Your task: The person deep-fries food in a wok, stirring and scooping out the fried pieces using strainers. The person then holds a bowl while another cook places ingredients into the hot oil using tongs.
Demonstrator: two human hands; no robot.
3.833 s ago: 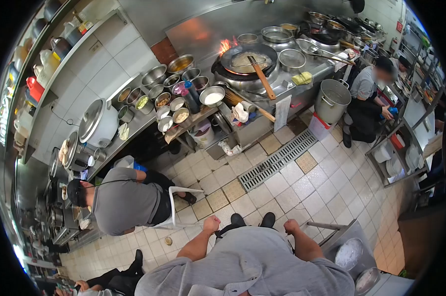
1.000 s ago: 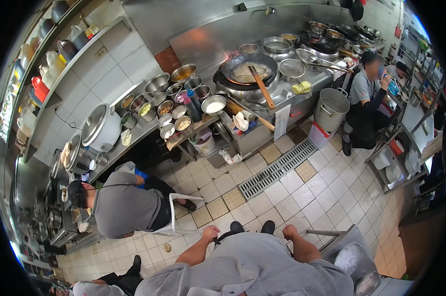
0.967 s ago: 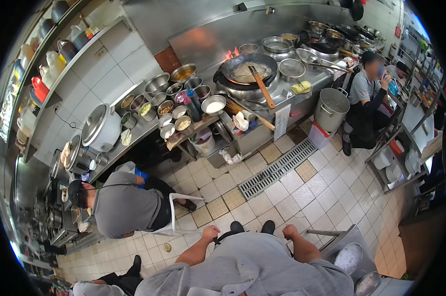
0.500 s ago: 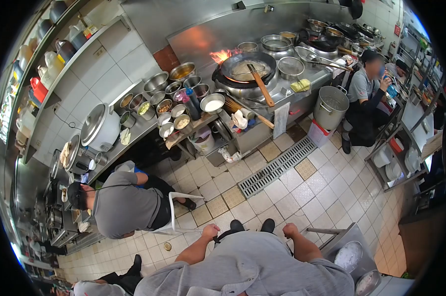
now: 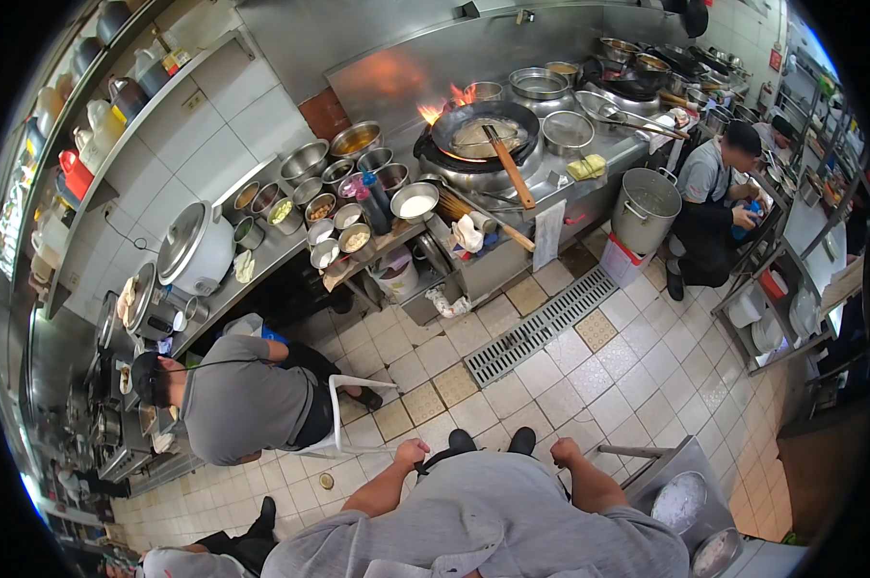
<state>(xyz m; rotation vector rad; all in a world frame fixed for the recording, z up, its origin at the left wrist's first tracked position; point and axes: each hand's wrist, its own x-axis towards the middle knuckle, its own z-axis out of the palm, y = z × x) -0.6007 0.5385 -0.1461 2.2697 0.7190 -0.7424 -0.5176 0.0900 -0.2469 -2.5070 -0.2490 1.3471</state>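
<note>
My left hand [image 5: 412,452] is closed at my left side, against the dark cloth [image 5: 435,460] at my waist; whether anything is inside the fingers is hidden. On the other side, my right hand [image 5: 566,450] hangs as a loose fist, with nothing showing in it. It is near the metal table [image 5: 637,472] on my right, apart from it. Both hands are far from the stove, where a wok [image 5: 521,120] holds pale contents and a wooden-handled utensil [image 5: 508,166]. Flames [image 5: 444,104] rise behind the wok.
A seated co-worker [image 5: 252,400] on a white chair [image 5: 337,424] is at left. Another person [image 5: 709,183] sits at right by a large pot [image 5: 646,210]. A floor drain grate [image 5: 541,326] crosses the tiles. Several ingredient bowls [image 5: 356,241] line the counter.
The person at the right has lowered the blue bottle from the face toward the lap and bent the head down. Flames by the wok have changed shape. My hands stay in place.
</note>
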